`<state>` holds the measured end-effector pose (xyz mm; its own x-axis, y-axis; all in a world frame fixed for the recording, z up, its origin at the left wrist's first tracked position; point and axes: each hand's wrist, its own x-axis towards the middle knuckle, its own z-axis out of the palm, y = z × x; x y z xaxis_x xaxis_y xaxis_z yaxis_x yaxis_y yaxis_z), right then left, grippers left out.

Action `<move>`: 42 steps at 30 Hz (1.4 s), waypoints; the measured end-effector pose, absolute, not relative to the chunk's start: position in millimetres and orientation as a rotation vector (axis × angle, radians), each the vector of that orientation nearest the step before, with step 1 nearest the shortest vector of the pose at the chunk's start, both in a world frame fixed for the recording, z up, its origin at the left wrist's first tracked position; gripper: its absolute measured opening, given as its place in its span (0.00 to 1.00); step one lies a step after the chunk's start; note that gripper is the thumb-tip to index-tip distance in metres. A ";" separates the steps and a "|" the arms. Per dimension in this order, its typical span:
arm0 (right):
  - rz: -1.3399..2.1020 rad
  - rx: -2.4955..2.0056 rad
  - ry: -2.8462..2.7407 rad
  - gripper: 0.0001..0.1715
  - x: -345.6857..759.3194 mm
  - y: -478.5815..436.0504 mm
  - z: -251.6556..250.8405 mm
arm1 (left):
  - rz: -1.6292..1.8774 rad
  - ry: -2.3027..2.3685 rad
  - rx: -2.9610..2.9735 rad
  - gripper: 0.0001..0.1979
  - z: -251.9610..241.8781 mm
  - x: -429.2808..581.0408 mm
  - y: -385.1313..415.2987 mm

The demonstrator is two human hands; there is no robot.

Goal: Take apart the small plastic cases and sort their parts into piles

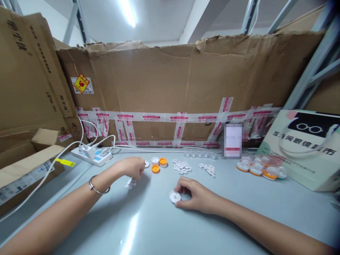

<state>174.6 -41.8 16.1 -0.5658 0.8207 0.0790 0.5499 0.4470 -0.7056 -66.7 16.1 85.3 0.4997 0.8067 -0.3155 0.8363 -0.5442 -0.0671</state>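
My right hand grips a round white disc at its rim, between thumb and fingers, close to the table's surface. Farther back on the left, my left hand has its fingers curled downward, and anything in them is hidden. Just past its fingertips lies a white round part. Small white pieces lie partly beneath that hand. To its right stand a white ring-shaped cap and two orange round caps, one in front and one behind.
Two piles of small white cut-out parts lie mid-table. Behind them runs a row of clear domes. Orange-based clear-topped pieces sit right, beside a paper bag. A power strip with cables and cardboard boxes stand left.
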 end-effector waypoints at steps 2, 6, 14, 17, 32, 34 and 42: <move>0.900 -1.158 -2.287 0.12 174.3 -41.5 15.9 | -0.513 1.464 2.635 0.07 83.9 -67.7 17.4; 0.908 -1.170 -2.255 0.12 173.5 -41.7 15.3 | -0.508 1.540 2.694 0.07 86.5 -66.8 14.3; 0.893 -1.152 -2.210 0.13 171.2 -38.4 8.7 | 0.200 0.870 2.901 0.06 68.6 -23.7 -19.7; 0.875 -1.142 -2.194 0.14 170.0 -36.6 5.0 | 0.285 0.752 2.891 0.05 49.1 -12.1 -24.1; 0.909 -1.185 -2.129 0.13 165.6 -36.0 3.2 | 0.348 0.788 2.974 0.04 24.6 -8.8 -20.4; 0.911 -1.183 -2.129 0.13 165.6 -35.9 3.2 | 0.346 0.794 3.036 0.04 23.4 -9.6 -20.9; 0.885 -1.169 -2.157 0.12 167.1 -36.7 6.6 | 0.375 0.708 3.116 0.05 21.2 -9.6 -21.7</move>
